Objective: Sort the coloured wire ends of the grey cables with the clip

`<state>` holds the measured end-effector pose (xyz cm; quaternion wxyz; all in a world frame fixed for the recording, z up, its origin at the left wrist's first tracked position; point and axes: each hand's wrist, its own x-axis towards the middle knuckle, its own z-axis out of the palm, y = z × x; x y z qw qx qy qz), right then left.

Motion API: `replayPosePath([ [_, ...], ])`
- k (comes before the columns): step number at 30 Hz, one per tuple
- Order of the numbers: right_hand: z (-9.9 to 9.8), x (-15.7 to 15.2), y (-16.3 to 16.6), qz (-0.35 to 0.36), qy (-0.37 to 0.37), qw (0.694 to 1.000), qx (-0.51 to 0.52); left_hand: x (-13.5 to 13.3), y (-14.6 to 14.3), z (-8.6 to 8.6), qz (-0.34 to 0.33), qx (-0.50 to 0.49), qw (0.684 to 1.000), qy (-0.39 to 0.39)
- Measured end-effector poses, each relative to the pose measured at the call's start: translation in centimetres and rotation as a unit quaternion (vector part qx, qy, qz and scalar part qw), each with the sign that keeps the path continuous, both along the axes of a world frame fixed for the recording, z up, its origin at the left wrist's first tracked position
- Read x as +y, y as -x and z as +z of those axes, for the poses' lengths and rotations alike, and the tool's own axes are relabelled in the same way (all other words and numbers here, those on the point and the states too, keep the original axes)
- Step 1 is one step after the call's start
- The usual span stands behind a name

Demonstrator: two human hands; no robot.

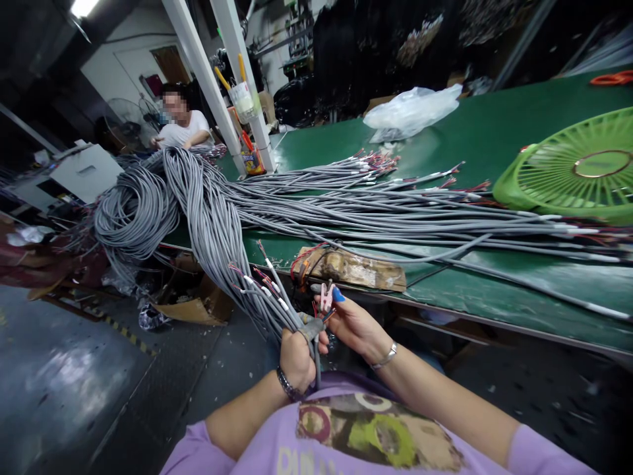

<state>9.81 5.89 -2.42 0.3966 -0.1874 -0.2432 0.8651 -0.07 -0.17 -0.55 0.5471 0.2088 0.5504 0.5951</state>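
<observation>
Here, one thick bundle of grey sheathed cables (212, 237), near end hanging low in front; one left hand (297, 359), fist wrapped round it; one right hand (359, 328), raised, narrowly pinching one small pink clip (327, 298); beyond, one green-topped table (499, 125), one lime-green plastic fan (598, 165), one white-shirted person (180, 130).

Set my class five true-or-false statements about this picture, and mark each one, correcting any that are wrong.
1. The left hand grips a bundle of grey cables. True.
2. The pink clip is nearer the left hand than the right. False: the pink clip is at the fingertips of the right hand.
3. A white plastic bag lies on the green table. True.
4. The green fan stands on the floor. False: the green fan is on the table.
5. The co-worker wears a white top. True.
</observation>
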Motion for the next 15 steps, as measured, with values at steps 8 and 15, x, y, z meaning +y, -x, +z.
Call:
replayPosePath([
  [8,0.51,-0.20,0.09,0.060,-0.012,0.998,0.021,0.24,-0.31,0.32,-0.026,-0.007,1.000,0.003],
  [15,-0.13,-0.12,-0.27,0.037,-0.006,0.999,0.027,-0.18,-0.07,0.68,-0.009,-0.020,1.000,-0.001],
])
